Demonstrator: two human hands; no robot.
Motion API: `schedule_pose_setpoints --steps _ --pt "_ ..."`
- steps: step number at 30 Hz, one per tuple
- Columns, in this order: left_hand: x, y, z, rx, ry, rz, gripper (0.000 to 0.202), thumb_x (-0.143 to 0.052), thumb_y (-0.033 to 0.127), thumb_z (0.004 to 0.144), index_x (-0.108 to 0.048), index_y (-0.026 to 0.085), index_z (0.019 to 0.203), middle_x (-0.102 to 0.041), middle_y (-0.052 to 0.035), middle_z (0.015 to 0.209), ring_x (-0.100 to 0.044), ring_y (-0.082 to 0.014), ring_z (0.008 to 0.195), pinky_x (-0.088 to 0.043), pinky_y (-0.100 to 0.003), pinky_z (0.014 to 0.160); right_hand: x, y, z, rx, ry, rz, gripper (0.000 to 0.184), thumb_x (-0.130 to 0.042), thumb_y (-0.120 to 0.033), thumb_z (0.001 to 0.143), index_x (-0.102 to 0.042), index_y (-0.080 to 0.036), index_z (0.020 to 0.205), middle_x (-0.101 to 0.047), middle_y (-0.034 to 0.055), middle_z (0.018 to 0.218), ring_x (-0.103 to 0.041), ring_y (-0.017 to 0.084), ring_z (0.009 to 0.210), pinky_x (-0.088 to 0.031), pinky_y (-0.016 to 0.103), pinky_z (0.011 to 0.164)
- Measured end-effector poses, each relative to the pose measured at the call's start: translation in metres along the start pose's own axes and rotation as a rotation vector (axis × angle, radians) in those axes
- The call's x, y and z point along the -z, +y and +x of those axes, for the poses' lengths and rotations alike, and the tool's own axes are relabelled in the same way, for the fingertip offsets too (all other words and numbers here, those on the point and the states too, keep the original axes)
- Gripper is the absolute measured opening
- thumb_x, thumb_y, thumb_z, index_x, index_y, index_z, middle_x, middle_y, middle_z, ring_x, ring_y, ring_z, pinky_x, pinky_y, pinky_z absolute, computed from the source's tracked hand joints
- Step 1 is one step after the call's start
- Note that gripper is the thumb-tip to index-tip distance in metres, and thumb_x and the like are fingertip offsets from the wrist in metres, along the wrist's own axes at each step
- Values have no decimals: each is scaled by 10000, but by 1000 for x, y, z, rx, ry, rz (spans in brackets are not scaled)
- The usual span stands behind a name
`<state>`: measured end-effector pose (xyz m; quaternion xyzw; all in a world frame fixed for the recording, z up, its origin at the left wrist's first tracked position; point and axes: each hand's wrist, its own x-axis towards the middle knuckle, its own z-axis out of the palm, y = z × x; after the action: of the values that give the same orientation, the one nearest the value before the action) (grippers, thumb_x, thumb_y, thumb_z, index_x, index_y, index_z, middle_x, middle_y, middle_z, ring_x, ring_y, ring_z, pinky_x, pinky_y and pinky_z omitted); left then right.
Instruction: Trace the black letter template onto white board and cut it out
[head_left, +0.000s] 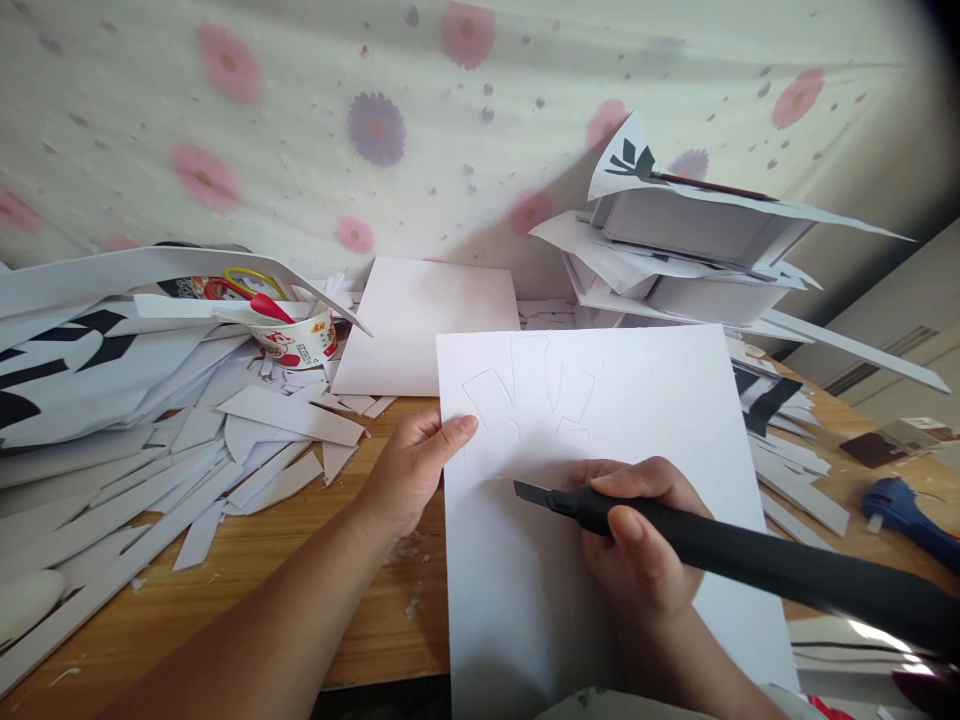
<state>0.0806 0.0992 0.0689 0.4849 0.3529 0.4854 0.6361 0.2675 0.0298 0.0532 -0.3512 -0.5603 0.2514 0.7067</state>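
A white sheet of paper (pixel 637 420) lies in front of me on the wooden table (pixel 262 570), with faint cut outlines in its upper part. My left hand (pixel 409 465) grips the sheet's left edge, thumb on top. My right hand (pixel 637 545) is closed round a long black utility knife (pixel 750 555). The knife's blade tip points left and rests on the paper just below the outlines.
Several white paper strips and scraps (pixel 225 470) litter the left of the table. A paper cup with red-handled scissors (pixel 296 335) stands behind them. Stacked white boxes and sheets (pixel 697 250) rise at the back right. A blue tool (pixel 904 510) lies at the right.
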Motion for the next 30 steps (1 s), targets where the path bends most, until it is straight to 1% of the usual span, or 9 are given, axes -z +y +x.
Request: schedule_pose_setpoints --steps 3,6,10,15,18,21,24,26,30 --pt "-2 1 0 94 -128 -6 315 -747 394 752 -715 158 957 -708 -81 899 -634 -223 828 -499 -308 755 -8 0 9 5 18 321 215 -663 -418 800 -614 -210 783 -543 -32 539 -443 93 429 -376 247 455" --pt "-4 3 -2 132 -123 -2 397 -751 410 747 -707 158 1050 -717 -98 957 -648 -240 860 -509 -328 788 -13 -1 16 -16 18 423 317 -682 -517 777 -642 -204 753 -444 -72 428 -330 59 367 -332 221 431" --pt "-8 9 -5 26 2 -46 396 -743 439 741 -720 127 983 -723 -104 902 -659 -237 774 -514 -307 702 -9 -4 17 -19 40 375 446 -746 -633 656 -679 -206 768 -507 -60 413 -373 67 326 -310 211 378" --pt "-11 6 -6 -105 110 -201 420 -726 412 769 -688 145 1091 -721 -102 996 -670 -262 912 -537 -308 740 -1 -6 13 1 12 207 484 -730 -653 627 -672 -201 788 -621 -21 517 -403 63 303 -338 214 345" --pt "-11 0 -5 -146 167 -223 378 -718 406 783 -697 151 1062 -716 -95 1036 -667 -252 946 -543 -301 781 -4 -3 8 26 79 118 500 -724 -660 633 -657 -182 766 -633 -4 550 -446 77 336 -355 223 357" --pt "-11 -5 -4 -157 179 -217 344 -709 401 794 -710 151 1031 -713 -96 1051 -670 -247 940 -552 -299 777 -11 2 5 54 120 63 472 -753 -605 659 -632 -157 741 -624 6 553 -474 91 367 -336 216 346" --pt "-10 -7 -4 -139 173 -217 368 -714 398 792 -705 158 1071 -716 -96 1039 -679 -245 905 -556 -305 759 -19 8 4 117 138 57 318 -747 -450 761 -607 -164 754 -564 -30 485 -487 104 384 -362 218 360" --pt "-9 -7 -3 -127 165 -223 392 -718 396 789 -696 163 1104 -718 -95 1030 -679 -244 904 -555 -317 786 -22 13 4 164 152 13 181 -708 -327 814 -632 -173 871 -572 -39 496 -510 111 386 -400 225 368" --pt "-8 -9 -2 -122 167 -230 371 -726 382 782 -704 169 1085 -722 -88 1009 -673 -245 931 -541 -335 856 -21 21 1 245 168 -228 212 -632 -239 848 -617 -199 1056 -590 -50 549 -533 112 377 -452 237 376"
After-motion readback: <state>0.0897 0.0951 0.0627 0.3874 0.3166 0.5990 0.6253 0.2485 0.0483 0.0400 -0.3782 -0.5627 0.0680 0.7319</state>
